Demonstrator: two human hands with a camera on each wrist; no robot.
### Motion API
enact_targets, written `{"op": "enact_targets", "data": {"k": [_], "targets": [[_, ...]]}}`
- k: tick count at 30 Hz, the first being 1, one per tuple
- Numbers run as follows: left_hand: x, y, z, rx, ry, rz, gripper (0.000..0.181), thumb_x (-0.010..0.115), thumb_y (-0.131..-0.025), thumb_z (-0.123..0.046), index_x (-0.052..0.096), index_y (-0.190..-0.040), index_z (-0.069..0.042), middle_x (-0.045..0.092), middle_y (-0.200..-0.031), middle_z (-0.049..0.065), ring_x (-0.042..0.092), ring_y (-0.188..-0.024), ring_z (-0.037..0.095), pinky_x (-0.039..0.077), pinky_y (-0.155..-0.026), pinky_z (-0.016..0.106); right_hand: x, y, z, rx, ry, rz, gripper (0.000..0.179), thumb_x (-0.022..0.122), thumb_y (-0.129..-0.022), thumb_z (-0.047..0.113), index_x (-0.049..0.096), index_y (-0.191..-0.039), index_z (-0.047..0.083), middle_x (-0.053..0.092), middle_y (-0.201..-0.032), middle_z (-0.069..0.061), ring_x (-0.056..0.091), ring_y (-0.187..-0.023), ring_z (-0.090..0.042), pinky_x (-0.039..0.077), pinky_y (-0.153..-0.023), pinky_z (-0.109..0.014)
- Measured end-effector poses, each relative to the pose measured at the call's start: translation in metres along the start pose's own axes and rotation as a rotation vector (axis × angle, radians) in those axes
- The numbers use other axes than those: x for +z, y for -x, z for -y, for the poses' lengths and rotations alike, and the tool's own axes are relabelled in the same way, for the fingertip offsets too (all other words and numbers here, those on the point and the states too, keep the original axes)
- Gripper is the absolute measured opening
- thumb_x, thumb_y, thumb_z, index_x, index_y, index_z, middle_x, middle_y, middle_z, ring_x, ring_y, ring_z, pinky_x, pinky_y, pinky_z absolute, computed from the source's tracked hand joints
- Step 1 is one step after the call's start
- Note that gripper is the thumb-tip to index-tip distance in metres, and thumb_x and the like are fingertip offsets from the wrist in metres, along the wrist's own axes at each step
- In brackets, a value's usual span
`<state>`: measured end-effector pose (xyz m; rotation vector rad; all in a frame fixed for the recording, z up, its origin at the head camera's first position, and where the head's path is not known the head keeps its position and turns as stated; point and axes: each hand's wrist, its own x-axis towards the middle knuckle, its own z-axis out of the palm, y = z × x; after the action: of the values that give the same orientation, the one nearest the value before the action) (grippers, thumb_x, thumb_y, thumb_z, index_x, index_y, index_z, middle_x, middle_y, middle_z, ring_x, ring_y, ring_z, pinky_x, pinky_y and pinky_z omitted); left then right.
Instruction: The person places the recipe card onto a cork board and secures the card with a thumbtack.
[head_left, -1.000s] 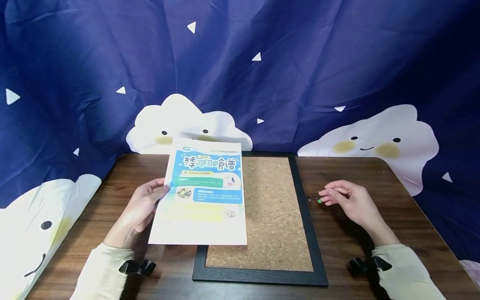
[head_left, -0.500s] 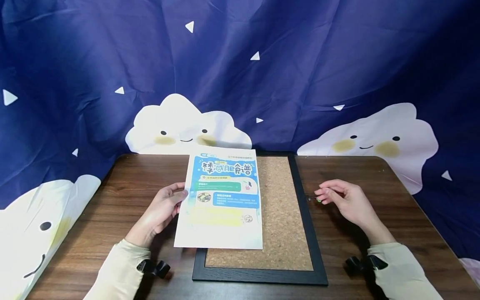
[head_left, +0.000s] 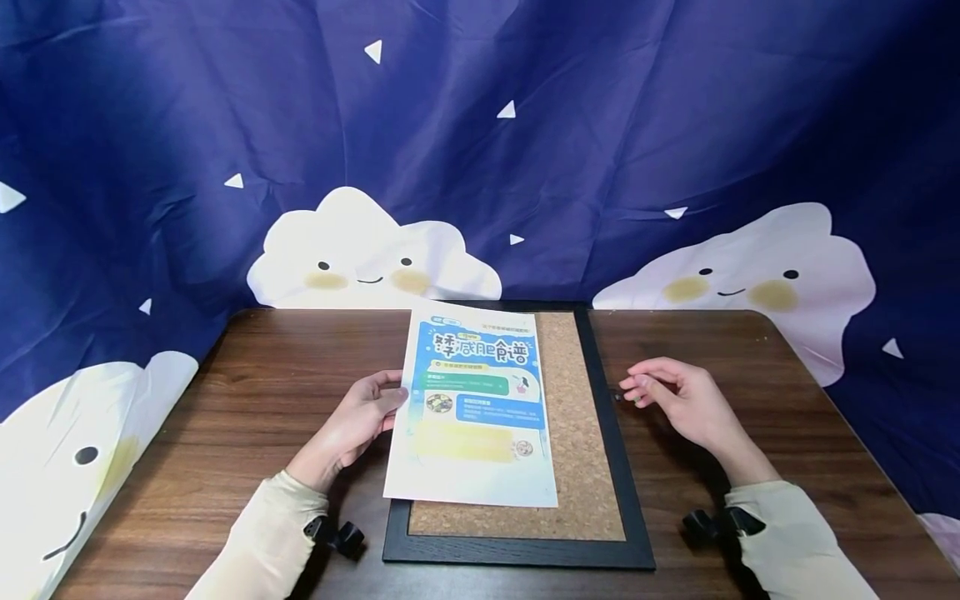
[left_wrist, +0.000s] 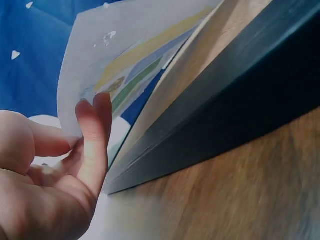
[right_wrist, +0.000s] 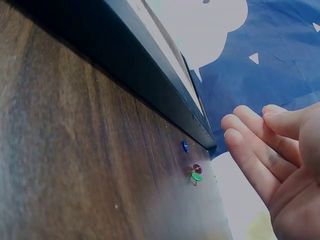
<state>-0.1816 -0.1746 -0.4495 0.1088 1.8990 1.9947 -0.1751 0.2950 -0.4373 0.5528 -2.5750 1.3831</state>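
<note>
My left hand (head_left: 362, 421) pinches the left edge of a printed paper sheet (head_left: 476, 450) with blue, green and yellow blocks. The sheet is over the left part of a black-framed cork board (head_left: 581, 467) lying on the table. In the left wrist view, the thumb and fingers grip the sheet's (left_wrist: 82, 50) edge, and it slopes above the frame. My right hand (head_left: 693, 404) hovers to the right of the board with loosely bent fingers and holds nothing. Close by on the table lie a blue thumbtack (right_wrist: 185, 146), a green thumbtack (right_wrist: 196, 177) and a purplish one (right_wrist: 198, 168).
The board's black frame (head_left: 517, 551) forms a raised edge on the brown wooden table (head_left: 247, 400). Behind the table hangs a dark blue curtain (head_left: 450, 142) printed with white clouds and triangles. Each sleeve carries a small black wrist camera (head_left: 348, 540).
My left hand has carried the sheet rightward and slightly lower, so it covers more of the cork. The right hand has shifted slightly left, towards the frame.
</note>
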Motion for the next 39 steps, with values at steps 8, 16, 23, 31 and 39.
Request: {"op": "enact_targets", "data": {"k": [8, 16, 23, 31, 39], "targets": [[0.013, -0.009, 0.006, -0.001, -0.061, 0.012, 0.044, 0.048, -0.112, -0.002, 0.04, -0.152, 0.013, 0.077, -0.117, 0.021, 0.076, -0.091, 0.012, 0.064, -0.08, 0.026, 0.003, -0.001, -0.001, 0.017, 0.026, 0.01, 0.016, 0.061, -0.106, -0.006, 0.07, -0.119, -0.012, 0.081, -0.104, -0.026, 0.08, -0.08, -0.013, 0.063, -0.071, -0.022], [0.022, -0.016, 0.007, 0.016, -0.123, 0.013, 0.043, 0.049, -0.11, 0.001, 0.042, -0.151, 0.012, 0.076, -0.119, 0.028, 0.076, -0.088, 0.014, 0.064, -0.076, 0.028, 0.009, -0.003, -0.002, 0.044, 0.019, 0.026, 0.018, 0.061, -0.106, -0.006, 0.07, -0.121, -0.01, 0.081, -0.106, -0.024, 0.08, -0.083, -0.016, 0.064, -0.073, -0.023], [0.027, -0.019, 0.007, 0.018, -0.144, 0.011, 0.045, 0.051, -0.11, 0.001, 0.041, -0.152, 0.013, 0.075, -0.119, 0.03, 0.077, -0.088, 0.015, 0.065, -0.076, 0.029, 0.011, -0.004, 0.0, 0.089, 0.026, 0.032, 0.019, 0.06, -0.107, -0.004, 0.071, -0.123, -0.008, 0.081, -0.108, -0.022, 0.08, -0.084, -0.016, 0.064, -0.073, -0.022], [0.03, -0.02, 0.005, 0.006, -0.197, 0.023, 0.046, 0.054, -0.11, -0.001, 0.042, -0.152, 0.012, 0.077, -0.114, 0.027, 0.077, -0.086, 0.016, 0.065, -0.074, 0.029, 0.012, -0.004, 0.002, 0.106, 0.028, 0.04, 0.02, 0.06, -0.108, -0.003, 0.071, -0.124, -0.007, 0.081, -0.109, -0.022, 0.079, -0.085, -0.013, 0.063, -0.074, -0.022], [0.031, -0.02, 0.002, 0.005, -0.272, 0.013, 0.049, 0.057, -0.11, -0.005, 0.043, -0.154, 0.011, 0.076, -0.118, 0.026, 0.078, -0.089, 0.019, 0.065, -0.078, 0.033, 0.017, -0.004, 0.002, 0.099, 0.01, 0.05, 0.019, 0.06, -0.108, -0.003, 0.071, -0.123, -0.008, 0.081, -0.109, -0.023, 0.079, -0.085, -0.01, 0.064, -0.074, -0.024]]}}
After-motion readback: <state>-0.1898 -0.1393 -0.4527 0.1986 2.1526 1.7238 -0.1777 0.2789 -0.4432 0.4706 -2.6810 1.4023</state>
